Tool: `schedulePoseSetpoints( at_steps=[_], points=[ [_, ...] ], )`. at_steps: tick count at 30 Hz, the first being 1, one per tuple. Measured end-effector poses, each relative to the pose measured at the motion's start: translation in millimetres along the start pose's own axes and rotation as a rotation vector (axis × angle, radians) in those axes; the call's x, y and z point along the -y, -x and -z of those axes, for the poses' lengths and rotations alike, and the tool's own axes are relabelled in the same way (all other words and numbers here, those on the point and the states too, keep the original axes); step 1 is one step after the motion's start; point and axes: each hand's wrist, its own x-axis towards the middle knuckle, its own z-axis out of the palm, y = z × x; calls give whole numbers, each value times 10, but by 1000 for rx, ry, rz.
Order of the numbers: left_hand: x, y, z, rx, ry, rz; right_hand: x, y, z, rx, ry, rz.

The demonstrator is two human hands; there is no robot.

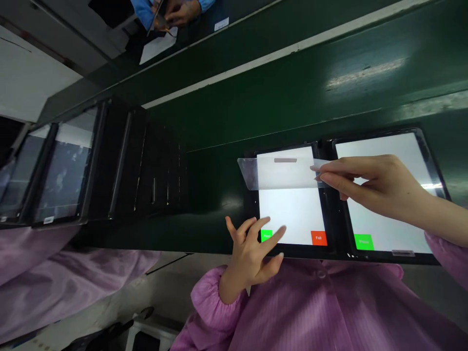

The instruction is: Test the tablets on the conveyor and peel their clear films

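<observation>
Two lit tablets lie side by side on the dark green bench. The left tablet [292,214] shows a white screen with a green button and a red "Fail" button. My left hand [254,251] hovers over its lower left corner, fingers spread, index near the green button. My right hand [365,183] pinches the right end of a clear film sheet [278,173] and holds it above the top of that tablet. The right tablet [387,195] lies partly under my right forearm.
A row of dark tablets [51,170] stands in a black rack [146,170] at the left. A white stripe [256,61] runs along the green bench. Another person's hands [179,12] in blue sleeves work at the far side. Pink-sleeved arm [54,282] at lower left.
</observation>
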Motion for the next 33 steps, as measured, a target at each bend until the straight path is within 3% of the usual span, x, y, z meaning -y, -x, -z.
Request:
schedulePoseSetpoints(
  at_steps=[4,11,15,17,19,23,26,30,33],
  points=[
    [14,179,94,-24,177,-76,-35,65,1,8,30,-8],
    [84,223,94,-239,143,106,-29,109,-17,28,-9,-47],
    [112,184,54,-331,150,185,13,252,26,221,-127,-147],
    [109,200,63,-345,190,210,11,438,77,349,-130,-97],
    [92,254,91,-335,225,230,-19,706,146,387,-53,15],
    [39,409,152,-282,213,191,-129,1280,270,146,365,210],
    [19,442,170,-226,109,119,-167,1533,294,43,594,199],
    [65,352,181,-90,-37,112,-155,1597,341,11,676,162],
    [144,251,160,-172,16,95,-182,1550,440,-62,674,141]
  ],
)
